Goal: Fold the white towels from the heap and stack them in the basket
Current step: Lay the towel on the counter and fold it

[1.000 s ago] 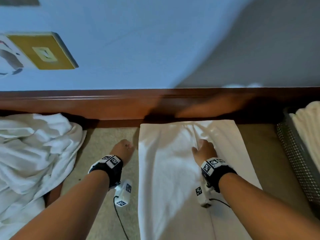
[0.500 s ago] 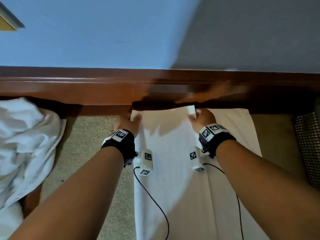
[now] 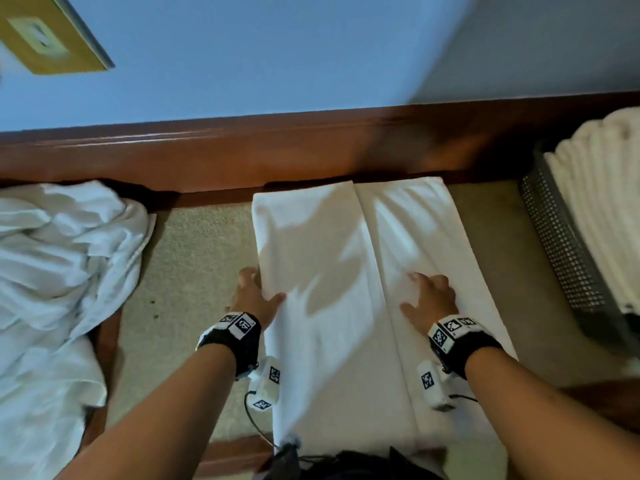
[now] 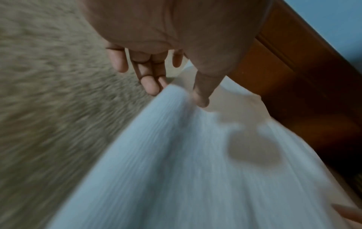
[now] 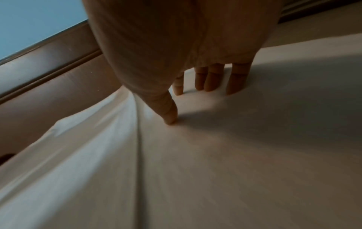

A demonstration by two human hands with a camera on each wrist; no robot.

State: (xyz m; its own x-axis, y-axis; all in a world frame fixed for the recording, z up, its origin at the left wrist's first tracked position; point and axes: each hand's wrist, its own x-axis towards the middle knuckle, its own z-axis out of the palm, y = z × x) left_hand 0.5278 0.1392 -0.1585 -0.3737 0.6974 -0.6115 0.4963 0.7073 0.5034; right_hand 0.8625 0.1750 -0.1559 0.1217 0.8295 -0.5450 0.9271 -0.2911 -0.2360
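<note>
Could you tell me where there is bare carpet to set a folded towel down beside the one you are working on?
Two bare strips flank the spread towel: one between it and the heap, where the left hand rests at its edge, one between it and the basket. The basket already holds folded towels.

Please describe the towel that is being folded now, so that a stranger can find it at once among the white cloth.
Follow the brown wooden baseboard to its middle. Below it, the towel lies flat on the carpet under both hands, with one seam down its middle. The heap is crumpled, and the basket holds stacked towels.
</note>
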